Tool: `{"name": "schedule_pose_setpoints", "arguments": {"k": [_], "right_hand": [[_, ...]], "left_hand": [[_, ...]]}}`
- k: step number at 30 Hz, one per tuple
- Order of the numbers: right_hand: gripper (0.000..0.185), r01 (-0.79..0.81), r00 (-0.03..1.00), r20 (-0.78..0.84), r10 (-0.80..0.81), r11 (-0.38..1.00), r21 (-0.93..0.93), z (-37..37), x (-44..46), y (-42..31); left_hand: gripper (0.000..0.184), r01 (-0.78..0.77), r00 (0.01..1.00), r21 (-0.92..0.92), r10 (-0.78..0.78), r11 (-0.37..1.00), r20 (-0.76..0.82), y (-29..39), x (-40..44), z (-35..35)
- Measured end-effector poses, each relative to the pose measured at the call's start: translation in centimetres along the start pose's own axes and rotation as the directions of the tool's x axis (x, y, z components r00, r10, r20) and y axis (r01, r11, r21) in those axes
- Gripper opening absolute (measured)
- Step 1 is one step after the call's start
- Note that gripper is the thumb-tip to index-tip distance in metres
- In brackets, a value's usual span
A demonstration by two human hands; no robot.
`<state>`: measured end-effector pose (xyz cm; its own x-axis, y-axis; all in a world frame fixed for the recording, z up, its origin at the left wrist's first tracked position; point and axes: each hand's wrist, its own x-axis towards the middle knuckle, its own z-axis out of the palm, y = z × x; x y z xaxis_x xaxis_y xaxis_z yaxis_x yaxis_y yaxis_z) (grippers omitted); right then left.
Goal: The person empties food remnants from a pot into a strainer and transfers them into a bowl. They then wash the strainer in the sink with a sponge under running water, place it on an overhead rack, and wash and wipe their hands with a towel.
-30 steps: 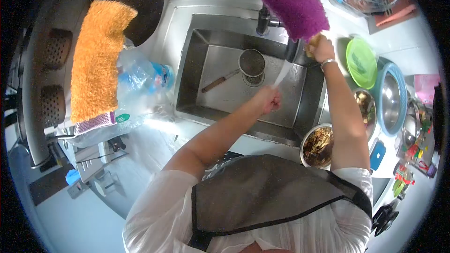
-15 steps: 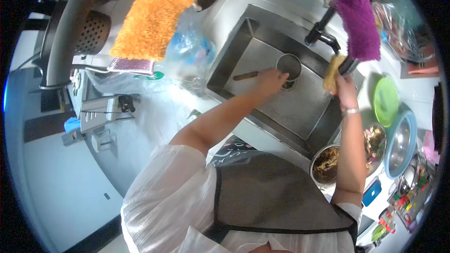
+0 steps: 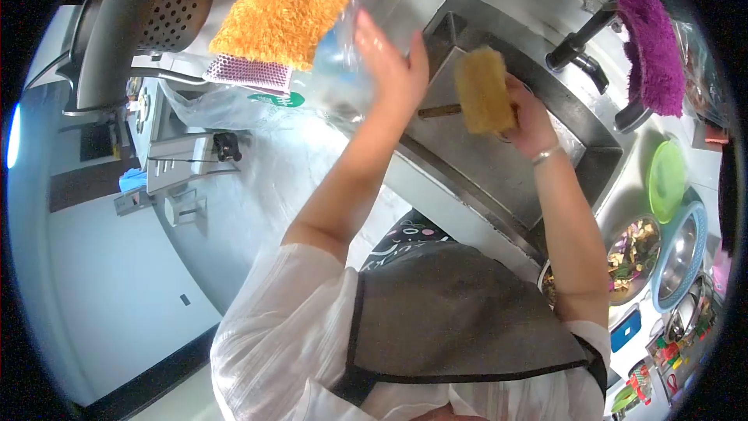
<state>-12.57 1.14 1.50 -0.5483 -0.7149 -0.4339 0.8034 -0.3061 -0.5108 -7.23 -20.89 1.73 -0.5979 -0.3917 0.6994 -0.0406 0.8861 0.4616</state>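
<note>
My left hand [image 3: 392,62] is raised over the sink's left edge, its thumb spread apart from the fingers. It holds nothing and is near the orange fluffy cloth [image 3: 292,8] and a clear plastic bag [image 3: 343,70]. Over the sink [image 3: 499,179], my right hand [image 3: 532,118] grips a yellow sponge [image 3: 483,92]. A brown handle [image 3: 440,111] shows behind the sponge in the sink; the round pan it belongs to is mostly hidden by the sponge and hand.
A black faucet [image 3: 573,51] stands at the sink's back, with a purple fluffy cloth [image 3: 654,47] beside it. To the right are a green lid [image 3: 667,181], a bowl of food scraps [image 3: 633,257], a blue basket [image 3: 679,257] and a phone [image 3: 625,331].
My left hand has left the pan and moved up and left toward the orange cloth. My right hand has carried the sponge from beside the faucet leftward over the sink. The view has shifted slightly.
</note>
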Motion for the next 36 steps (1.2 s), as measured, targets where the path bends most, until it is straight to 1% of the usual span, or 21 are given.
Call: {"name": "schedule_pose_setpoints", "arguments": {"k": [2, 3, 4, 5, 7, 9, 10, 12, 13, 14, 16, 17, 19, 20, 22, 23, 25, 29, 32, 34, 36], "right_hand": [[0.064, 0.122, 0.985, 0.137, -0.105, 0.985, -0.119, 0.3, 3.4, 1.3], [0.061, 0.248, 0.962, 0.189, -0.199, 0.926, -0.286, 0.9, 4.5, 1.9], [0.059, 0.369, 0.927, 0.239, -0.290, 0.822, -0.434, 1.8, 5.4, 2.4], [0.053, 0.504, 0.860, 0.310, -0.406, 0.574, -0.645, 2.9, 6.4, 3.2], [0.053, 0.520, 0.852, 0.361, -0.378, 0.539, -0.662, 6.5, 7.3, 3.6], [0.061, 0.486, 0.861, 0.426, -0.279, 0.698, -0.526, 9.1, 8.7, 4.0], [0.065, 0.569, 0.808, 0.512, -0.292, 0.615, -0.546, 9.8, 9.9, 4.4], [0.068, 0.707, 0.707, 0.615, -0.350, 0.392, -0.589, 10.5, 11.4, 5.2], [0.067, 0.747, 0.659, 0.638, -0.399, 0.248, -0.616, 10.8, 11.9, 5.5], [0.067, 0.768, 0.604, 0.665, -0.438, 0.099, -0.633, 11.0, 12.2, 5.8], [0.066, 0.754, 0.604, 0.661, -0.445, 0.051, -0.655, 11.4, 12.8, 6.1], [0.065, 0.747, 0.603, 0.659, -0.449, 0.027, -0.665, 11.6, 12.9, 6.2], [0.065, 0.741, 0.596, 0.661, -0.457, -0.004, -0.671, 11.6, 12.9, 6.5], [0.065, 0.739, 0.590, 0.661, -0.462, -0.020, -0.674, 11.7, 12.8, 6.5], [0.056, 0.723, 0.598, 0.654, -0.463, -0.040, -0.690, 11.6, 12.9, 6.8], [0.052, 0.714, 0.602, 0.649, -0.464, -0.050, -0.698, 11.5, 12.9, 7.0], [0.051, 0.709, 0.612, 0.634, -0.473, -0.028, -0.705, 11.6, 12.7, 7.2], [0.050, 0.668, 0.656, 0.593, -0.468, -0.007, -0.744, 11.6, 12.3, 7.6], [0.050, 0.699, 0.690, 0.608, -0.391, 0.143, -0.701, 11.2, 12.7, 7.7], [0.050, 0.683, 0.715, 0.594, -0.369, 0.186, -0.707, 10.9, 12.5, 8.1], [0.051, 0.682, 0.718, 0.579, -0.387, 0.227, -0.695, 10.7, 12.1, 8.4]], "left_hand": [[0.066, 0.016, 1.000, 0.010, -0.016, 1.000, 0.016, 1.2, -1.3, -4.3], [0.056, 0.027, 0.999, 0.015, -0.028, 1.000, 0.026, 1.2, -1.4, -5.8], [0.051, -0.033, 0.999, 0.064, 0.033, 0.997, -0.002, 0.5, -1.1, -6.7], [0.046, -0.092, 0.995, 0.113, 0.095, 0.989, -0.026, -0.3, -0.9, -7.6], [0.034, -0.174, 0.978, 0.169, 0.190, 0.970, -0.086, -2.8, 0.2, -8.7], [0.045, -0.146, 0.988, 0.156, 0.134, 0.977, 0.081, -5.3, 1.7, -9.6], [0.048, -0.136, 0.982, 0.148, 0.114, 0.980, 0.149, -6.2, 2.3, -9.8], [0.052, -0.122, 0.961, 0.133, 0.083, 0.984, 0.262, -7.6, 3.5, -10.1], [0.052, -0.118, 0.949, 0.125, 0.075, 0.985, 0.308, -8.2, 3.8, -10.1], [0.053, -0.172, 0.948, 0.162, 0.118, 0.972, 0.297, -9.0, 3.8, -10.0], [0.056, -0.279, 0.938, 0.236, 0.211, 0.931, 0.276, -9.9, 3.7, -10.0], [0.056, -0.287, 0.934, 0.232, 0.218, 0.929, 0.282, -10.1, 3.6, -10.1], [0.057, -0.308, 0.926, 0.224, 0.237, 0.925, 0.293, -9.5, 3.8, -10.3], [0.057, -0.247, 0.930, 0.241, 0.160, 0.939, 0.330, -9.2, 3.8, -10.4], [0.057, -0.127, 0.919, 0.283, 0.006, 0.951, 0.394, -8.7, 3.9, -10.5], [0.057, -0.173, 0.927, 0.255, 0.069, 0.951, 0.370, -8.9, 4.0, -10.4], [0.057, -0.264, 0.930, 0.202, 0.193, 0.943, 0.313, -9.4, 3.9, -10.2], [0.056, -0.216, 0.928, 0.181, 0.144, 0.960, 0.343, -9.7, 3.8, -10.4], [0.054, -0.160, 0.918, 0.201, 0.071, 0.967, 0.389, -10.2, 3.3, -10.5], [0.052, -0.142, 0.910, 0.218, 0.041, 0.965, 0.412, -10.2, 3.2, -10.8], [0.051, -0.189, 0.911, 0.183, 0.103, 0.965, 0.400, -10.6, 3.3, -10.8]]}}
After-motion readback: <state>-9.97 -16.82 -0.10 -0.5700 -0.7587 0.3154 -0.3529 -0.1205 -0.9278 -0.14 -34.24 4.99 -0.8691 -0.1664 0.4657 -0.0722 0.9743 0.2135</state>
